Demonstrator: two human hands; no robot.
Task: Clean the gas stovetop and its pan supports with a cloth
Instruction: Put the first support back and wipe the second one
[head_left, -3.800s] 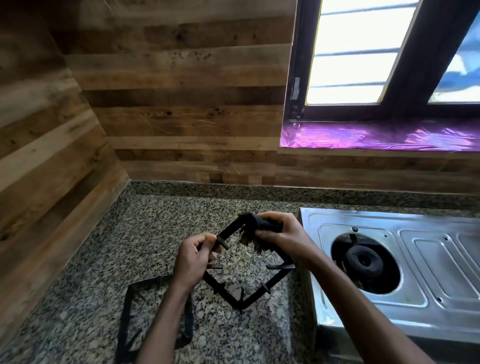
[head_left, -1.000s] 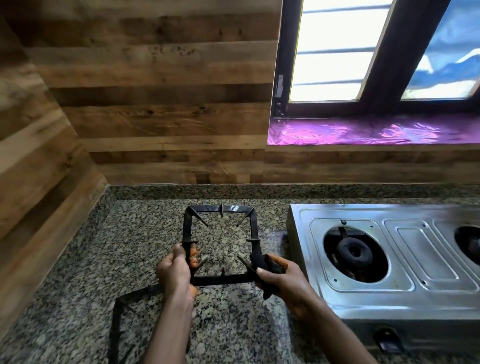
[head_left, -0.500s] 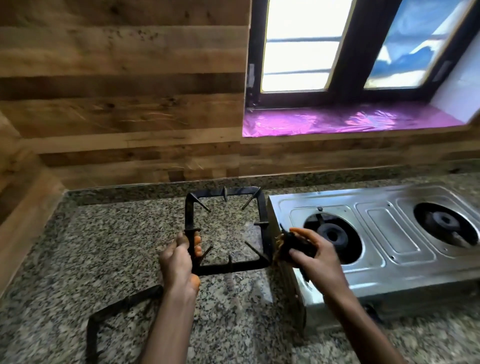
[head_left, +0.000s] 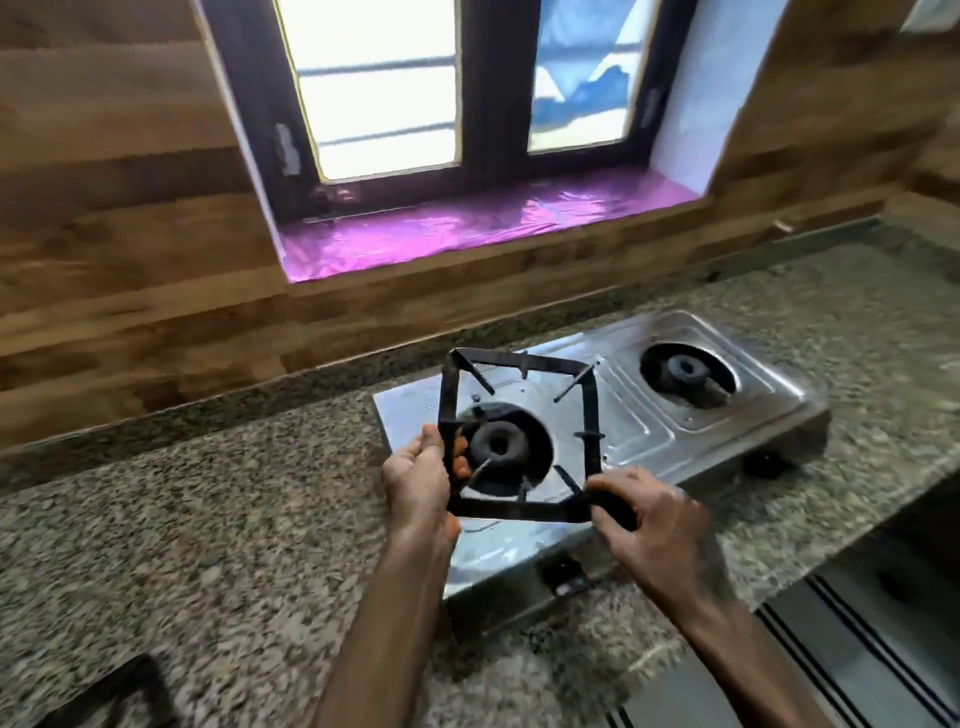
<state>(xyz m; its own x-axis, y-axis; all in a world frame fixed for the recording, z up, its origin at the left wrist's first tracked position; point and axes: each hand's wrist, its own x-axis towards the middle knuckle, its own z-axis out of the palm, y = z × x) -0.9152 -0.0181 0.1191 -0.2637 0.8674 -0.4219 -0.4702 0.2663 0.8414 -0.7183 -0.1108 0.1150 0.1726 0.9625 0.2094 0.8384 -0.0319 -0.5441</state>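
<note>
The left hand (head_left: 418, 480) grips the left bar of the support (head_left: 519, 436), fingers curled round it; the right hand (head_left: 657, 512) pinches its near right corner together with a dark cloth (head_left: 615, 506), fingers closed on both; the support hangs tilted over the left burner (head_left: 498, 442) of the stove (head_left: 649, 436), not yet seated. Risks, as I judge them: the prongs could miss the recess and leave it rocking; the cloth could get trapped beneath the corner; a slip could drop the iron onto the steel and dent it. Count: two burners, the second (head_left: 687, 370) bare; two supports, the other (head_left: 119, 693) at the worktop (head_left: 208, 519) edge; one cloth; two hands.
</note>
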